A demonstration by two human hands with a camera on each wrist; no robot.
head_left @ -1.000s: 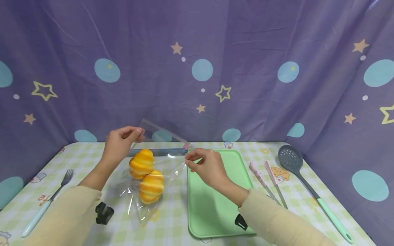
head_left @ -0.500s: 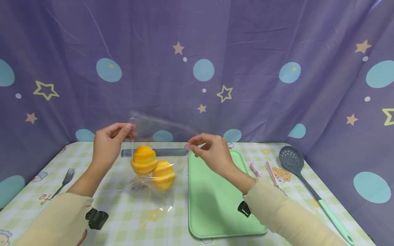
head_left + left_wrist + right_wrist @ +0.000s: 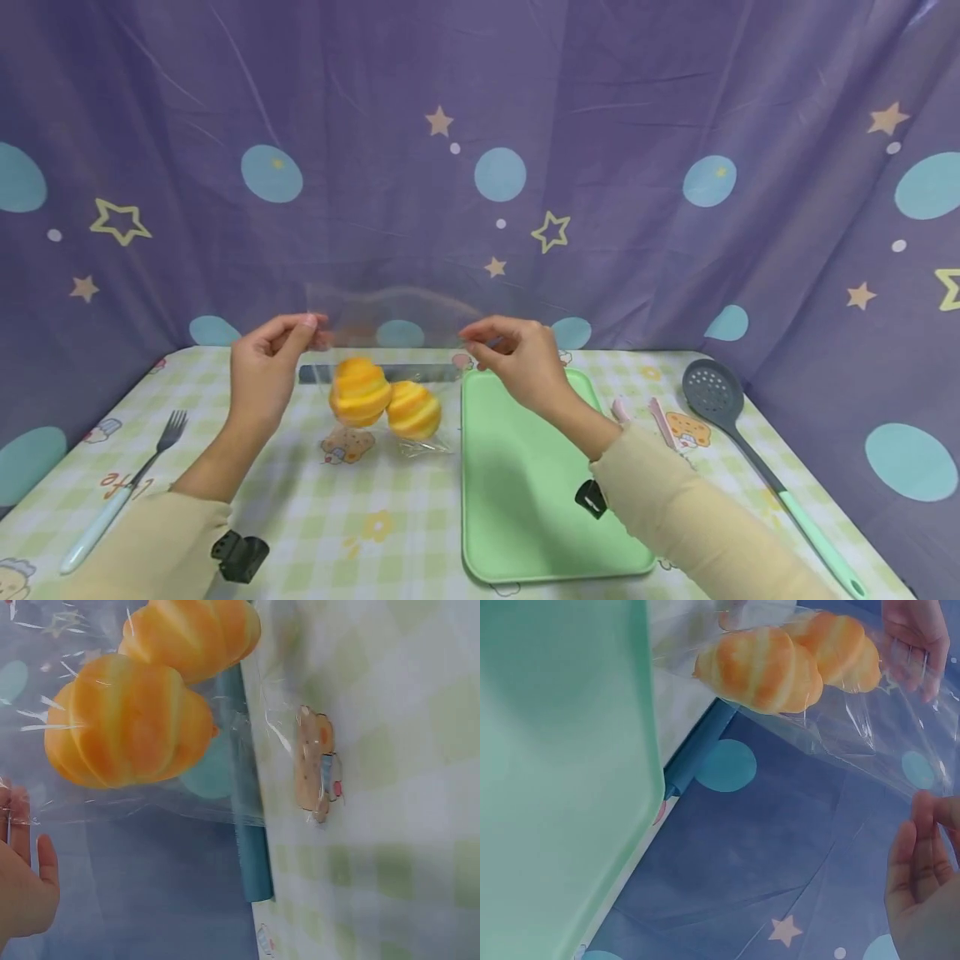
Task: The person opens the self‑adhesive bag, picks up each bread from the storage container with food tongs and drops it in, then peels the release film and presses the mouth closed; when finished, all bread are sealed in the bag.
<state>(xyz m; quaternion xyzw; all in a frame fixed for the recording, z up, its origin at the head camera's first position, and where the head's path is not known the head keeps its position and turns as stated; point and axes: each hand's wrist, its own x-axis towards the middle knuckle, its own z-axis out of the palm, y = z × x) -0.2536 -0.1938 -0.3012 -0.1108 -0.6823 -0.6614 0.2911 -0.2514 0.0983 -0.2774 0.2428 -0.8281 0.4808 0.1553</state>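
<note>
A clear plastic bag (image 3: 397,312) hangs upright between the two hands, with two yellow-orange bread rolls (image 3: 360,393) side by side inside its lower part. My left hand (image 3: 266,362) pinches the bag's left edge near the top between thumb and fingers. At the opposite edge, my right hand (image 3: 521,358) pinches the film the same way. The right wrist view shows the rolls (image 3: 761,671) through the film, below both hands. In the left wrist view the bread rolls (image 3: 131,724) look close and large, and part of the left hand (image 3: 26,877) shows at the edge.
A light green tray (image 3: 551,500) lies right of the bag. Behind the bag is a blue-grey bar (image 3: 315,374). A fork (image 3: 123,496) lies at left; pink-handled utensils (image 3: 662,421) and a slotted skimmer (image 3: 757,454) lie at right. A purple curtain (image 3: 630,267) backs the checked tablecloth.
The bag has gone from slanted to upright, its top edge levelling as the hands moved apart and the right hand rose. The rolls shifted right, settling nearly side by side.
</note>
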